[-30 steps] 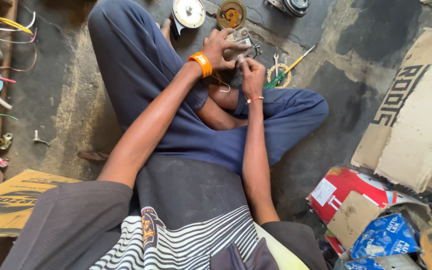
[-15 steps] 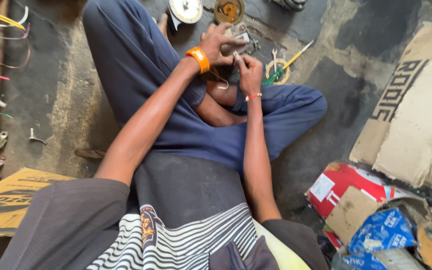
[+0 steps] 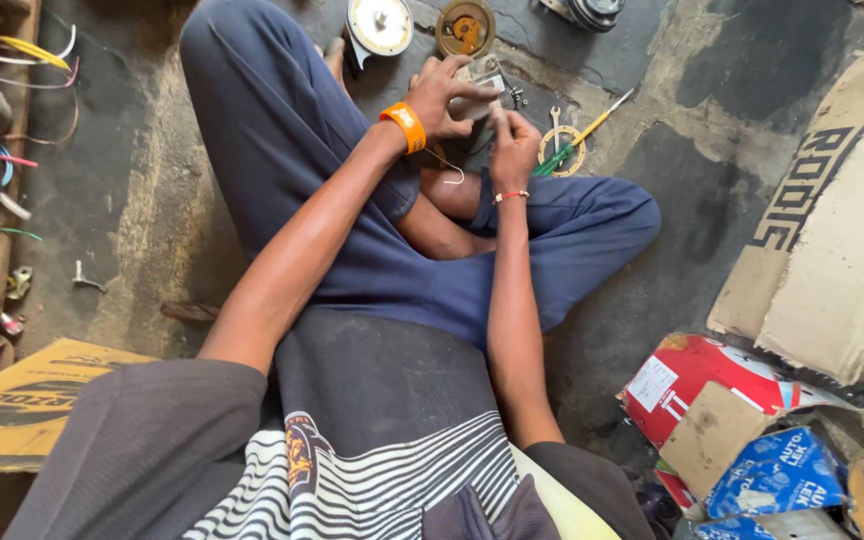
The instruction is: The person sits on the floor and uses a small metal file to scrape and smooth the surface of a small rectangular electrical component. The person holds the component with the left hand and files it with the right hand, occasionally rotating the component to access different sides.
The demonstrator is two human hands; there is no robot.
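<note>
I sit cross-legged on a dark concrete floor in blue trousers. My left hand (image 3: 444,92), with an orange band on the wrist, grips a small grey metal part (image 3: 480,88) held above my shins. My right hand (image 3: 514,148), with a thin red thread bracelet, pinches the same part from below with closed fingers. A thin bent wire (image 3: 449,170) hangs under my left wrist. The part is mostly hidden by my fingers.
On the floor ahead lie a white round disc (image 3: 379,24), a brass-coloured round piece (image 3: 465,27), a spanner (image 3: 556,125) and a green-handled screwdriver (image 3: 577,142). Loose coloured wires (image 3: 7,90) lie at left. Flattened cardboard (image 3: 832,220) and crumpled red and blue boxes (image 3: 742,430) sit at right.
Both hands stay on the small part with only slight finger shifts. The view has drifted a little, nothing else moved.
</note>
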